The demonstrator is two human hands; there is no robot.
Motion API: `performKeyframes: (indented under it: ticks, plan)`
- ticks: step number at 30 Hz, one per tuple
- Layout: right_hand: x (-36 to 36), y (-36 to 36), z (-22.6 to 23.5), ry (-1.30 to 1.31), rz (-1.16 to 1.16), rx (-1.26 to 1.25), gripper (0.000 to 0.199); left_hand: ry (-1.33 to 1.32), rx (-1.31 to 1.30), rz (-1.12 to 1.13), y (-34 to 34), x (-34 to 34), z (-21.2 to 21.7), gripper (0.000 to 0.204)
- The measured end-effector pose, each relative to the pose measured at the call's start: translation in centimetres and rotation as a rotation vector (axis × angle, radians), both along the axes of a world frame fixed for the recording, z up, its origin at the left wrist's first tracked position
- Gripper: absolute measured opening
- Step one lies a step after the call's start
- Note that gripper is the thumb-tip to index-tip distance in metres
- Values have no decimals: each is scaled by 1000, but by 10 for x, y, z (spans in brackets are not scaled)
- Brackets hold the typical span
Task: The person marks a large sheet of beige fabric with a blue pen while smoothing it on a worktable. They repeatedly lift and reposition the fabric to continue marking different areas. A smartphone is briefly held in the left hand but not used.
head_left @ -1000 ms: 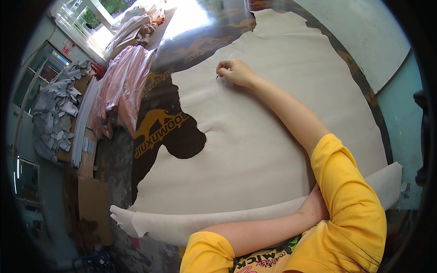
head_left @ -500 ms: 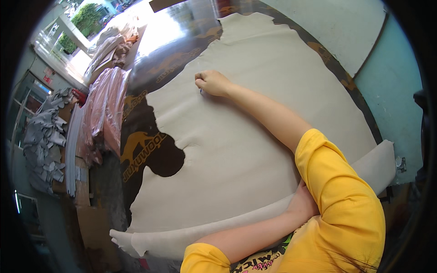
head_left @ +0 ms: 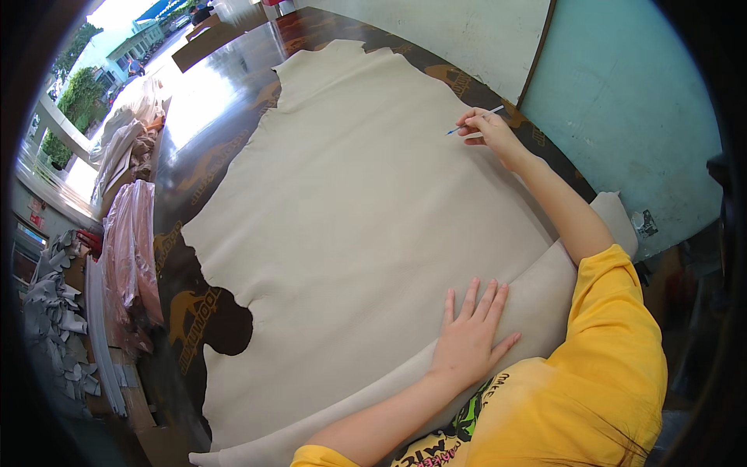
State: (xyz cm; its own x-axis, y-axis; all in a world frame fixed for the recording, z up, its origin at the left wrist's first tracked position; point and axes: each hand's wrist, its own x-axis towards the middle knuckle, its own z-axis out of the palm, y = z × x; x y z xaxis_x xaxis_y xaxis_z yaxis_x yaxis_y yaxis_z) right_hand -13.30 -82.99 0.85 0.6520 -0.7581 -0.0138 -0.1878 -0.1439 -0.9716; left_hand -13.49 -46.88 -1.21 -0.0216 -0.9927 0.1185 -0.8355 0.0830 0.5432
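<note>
A large pale beige hide point(head_left: 342, 202), which looks like leather, lies spread over a dark table point(head_left: 175, 272). Its near side drops over the table's front edge in a soft fold. My left hand point(head_left: 471, 335) rests flat on the hide beside that fold, fingers spread. Farther off, near the hide's right edge, my right hand point(head_left: 492, 136) grips a slim pen point(head_left: 454, 131) between thumb and fingers. The pen's blue tip points left and down over the hide; whether it touches the surface I cannot tell.
Along the left stand pink plastic-wrapped material point(head_left: 131, 249) and grey scraps point(head_left: 54, 311). A cardboard box point(head_left: 206, 43) is at the far end. A pale blue-green panel point(head_left: 622, 117) borders the table on the right. The hide has a deep notch at left.
My right hand has swung from the hide's left-middle over to its right edge, where the pen now shows. My left hand has come out from under the right arm. The view has shifted right.
</note>
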Motion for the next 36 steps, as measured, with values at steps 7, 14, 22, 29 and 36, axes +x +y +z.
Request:
performKeyframes:
  ticks: [7, 14, 22, 29, 36]
  plan:
    - [10, -1, -29, -85, 105, 16, 22, -23, 31, -1, -2, 1, 9, 78]
    - [14, -5, -30, -16, 207, -124, 26, 21, 64, -9, -6, 4, 18, 76]
    - [15, -3, -34, -119, 243, -197, 27, 25, 80, -9, -7, 6, 18, 77]
    - [9, 4, -22, -31, 226, -84, 27, 39, 64, 5, -5, 6, 18, 77]
    - [2, 7, -23, -15, 254, -79, 28, 37, 64, -3, -6, 5, 17, 77]
